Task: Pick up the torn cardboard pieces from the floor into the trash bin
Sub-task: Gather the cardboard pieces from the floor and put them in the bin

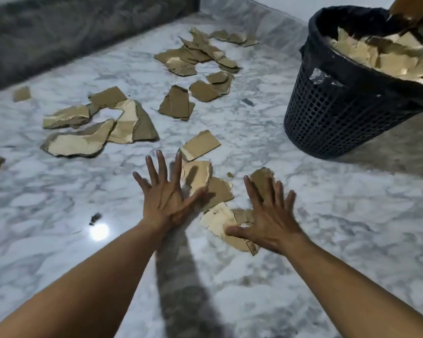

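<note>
Cardboard pieces [132, 123] are lying on the floor [59, 191] across the middle of the frame, looking light, thin and bendy, probably best pinched by an edge, while the left hand [165, 201] and right hand [269, 223] are hovering over the nearest ones, spread wide, holding nothing

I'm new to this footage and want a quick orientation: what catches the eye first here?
The left hand and right hand stretch forward, fingers spread, over a cluster of torn cardboard pieces at centre. More scraps litter the marble floor behind and to the left. At upper right sits a black mesh trash bin, already heaped with cardboard.
</note>
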